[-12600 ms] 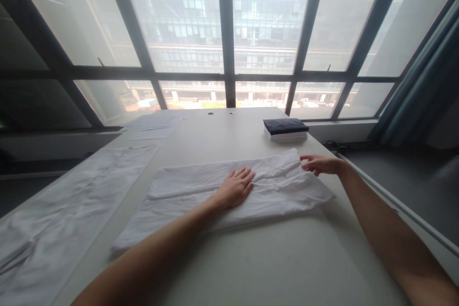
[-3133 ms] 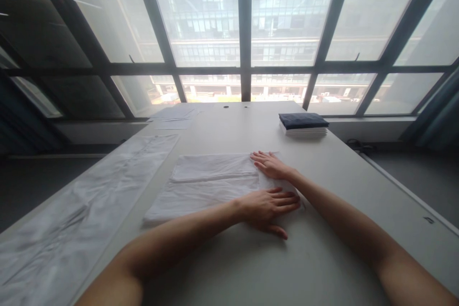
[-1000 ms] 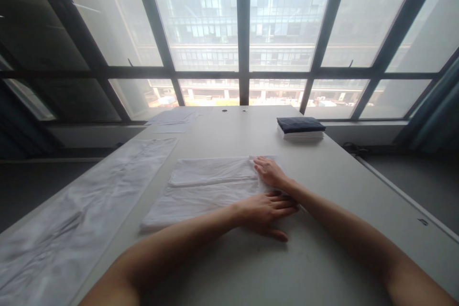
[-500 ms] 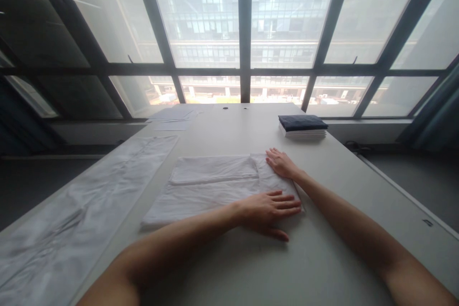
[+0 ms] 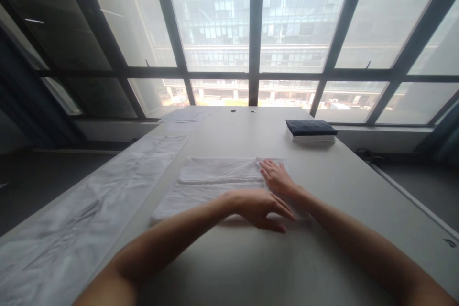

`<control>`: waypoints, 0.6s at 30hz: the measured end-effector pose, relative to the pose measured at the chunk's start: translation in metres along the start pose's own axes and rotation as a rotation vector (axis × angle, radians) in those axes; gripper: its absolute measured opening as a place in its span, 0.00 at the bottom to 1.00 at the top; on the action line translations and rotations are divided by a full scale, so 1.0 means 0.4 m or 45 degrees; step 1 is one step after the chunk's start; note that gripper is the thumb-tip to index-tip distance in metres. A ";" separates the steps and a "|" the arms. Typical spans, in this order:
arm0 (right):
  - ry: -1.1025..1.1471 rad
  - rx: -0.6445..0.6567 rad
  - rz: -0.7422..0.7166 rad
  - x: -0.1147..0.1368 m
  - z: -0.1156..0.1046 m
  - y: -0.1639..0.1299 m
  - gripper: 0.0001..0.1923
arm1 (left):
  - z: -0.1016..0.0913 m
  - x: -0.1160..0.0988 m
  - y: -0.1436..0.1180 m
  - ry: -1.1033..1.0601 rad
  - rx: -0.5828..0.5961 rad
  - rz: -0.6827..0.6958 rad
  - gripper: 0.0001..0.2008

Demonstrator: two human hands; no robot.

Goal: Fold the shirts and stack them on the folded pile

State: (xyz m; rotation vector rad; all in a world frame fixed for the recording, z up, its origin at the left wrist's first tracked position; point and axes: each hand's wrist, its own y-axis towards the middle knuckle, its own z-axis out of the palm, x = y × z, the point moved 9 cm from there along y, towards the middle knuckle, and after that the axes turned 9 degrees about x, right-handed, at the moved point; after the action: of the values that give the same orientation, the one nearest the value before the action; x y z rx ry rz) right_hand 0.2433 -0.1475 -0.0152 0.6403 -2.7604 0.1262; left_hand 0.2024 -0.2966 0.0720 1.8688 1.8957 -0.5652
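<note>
While both my arms reach in from the bottom of the frame, my left hand (image 5: 258,206) lies palm down, fingers spread, on the near right end of the folded white cloth (image 5: 215,185) at the middle of the picture. My right hand (image 5: 277,178) rests flat and open just beyond it, on the same end of the cloth; neither hand grasps anything. The cloth lies on the long pale grey table (image 5: 251,267). A rumpled white sheet (image 5: 89,210) stretches along the lower left. A stack of folded cloths with a dark blue top (image 5: 310,131) sits at the upper right, well apart from my hands.
</note>
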 end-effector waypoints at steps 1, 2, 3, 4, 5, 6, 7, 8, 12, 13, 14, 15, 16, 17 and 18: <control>-0.014 0.017 -0.008 0.000 0.001 0.000 0.28 | -0.028 0.026 -0.015 0.006 -0.055 -0.064 0.18; -0.031 0.025 -0.018 0.000 0.001 0.000 0.28 | -0.060 0.061 -0.033 0.036 -0.143 -0.142 0.16; -0.045 0.026 -0.027 0.002 0.000 -0.001 0.28 | -0.092 0.102 -0.055 0.091 -0.259 -0.238 0.15; -0.051 0.018 -0.033 0.003 -0.001 -0.002 0.28 | -0.123 0.150 -0.082 0.161 -0.392 -0.355 0.16; -0.048 0.002 -0.033 0.005 -0.004 -0.004 0.28 | -0.143 0.199 -0.111 0.236 -0.501 -0.482 0.17; -0.037 -0.017 -0.025 0.005 -0.007 -0.005 0.28 | -0.156 0.247 -0.140 0.308 -0.592 -0.613 0.19; -0.021 -0.028 -0.014 0.005 -0.009 -0.006 0.28 | -0.155 0.291 -0.163 0.374 -0.627 -0.719 0.20; -0.007 -0.026 -0.004 0.005 -0.008 -0.006 0.28 | -0.144 0.329 -0.178 0.433 -0.601 -0.800 0.21; -0.015 -0.008 0.011 0.008 -0.005 -0.005 0.28 | -0.073 0.428 -0.202 0.509 -0.354 -0.990 0.28; -0.023 -0.010 0.012 0.008 -0.006 -0.006 0.28 | -0.062 0.438 -0.205 0.505 -0.311 -1.016 0.29; -0.030 -0.014 0.012 0.008 -0.007 -0.007 0.28 | -0.055 0.443 -0.207 0.502 -0.287 -1.038 0.30; -0.037 -0.017 0.010 0.009 -0.008 -0.007 0.28 | -0.053 0.446 -0.208 0.499 -0.275 -1.055 0.30; -0.043 -0.020 0.009 0.010 -0.009 -0.009 0.28 | -0.053 0.446 -0.208 0.499 -0.272 -1.068 0.30; -0.047 -0.024 0.010 0.011 -0.009 -0.010 0.28 | -0.054 0.445 -0.208 0.498 -0.270 -1.074 0.30; -0.051 -0.028 0.014 0.011 -0.010 -0.011 0.28 | -0.055 0.444 -0.207 0.498 -0.270 -1.077 0.30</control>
State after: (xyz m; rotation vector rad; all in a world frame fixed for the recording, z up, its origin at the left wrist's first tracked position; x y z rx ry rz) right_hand 0.2425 -0.1527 -0.0098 0.6289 -2.8003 0.0858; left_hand 0.1176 -0.1380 -0.0091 1.0278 2.8701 -0.2126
